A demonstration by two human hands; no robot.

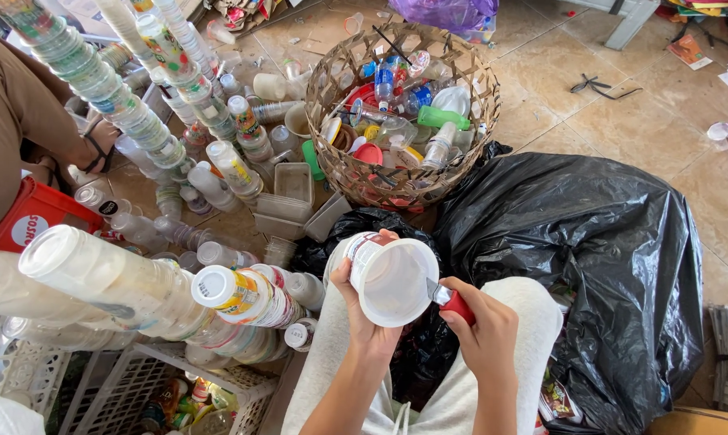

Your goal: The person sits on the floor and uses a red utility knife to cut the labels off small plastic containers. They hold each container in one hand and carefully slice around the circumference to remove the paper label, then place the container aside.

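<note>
The black plastic bag (pixel 589 266) is the largest item: glossy, crumpled film spread over the tiled floor (pixel 646 121) at right and running under the lap. Behind it stands the woven basket (pixel 356 173), an open lattice of stiff cane strips, round, filled with mixed bottles and caps. At left lie long stacks of nested cups (pixel 98 89), clear and ribbed, with a white plastic crate (pixel 138 387) below them. The white plastic cup (pixel 392 278) sits over the lap, just in front of the bag, tilted on its side with its open mouth toward the camera; its wall is smooth and thin, with a printed label band at the rim. The left hand (pixel 364 314) grasps the cup from beneath, fingers curled around the wall. The right hand (pixel 481 330) is clenched on the red-handled knife (pixel 448 298), whose short blade touches the cup rim. For clean work, it seems best to keep the blade shallow against the wall, cut away from the supporting fingers, and turn the cup rather than the knife — thin plastic flexes and a steep blade may slip. Light grip pressure avoids crushing the cup.
</note>
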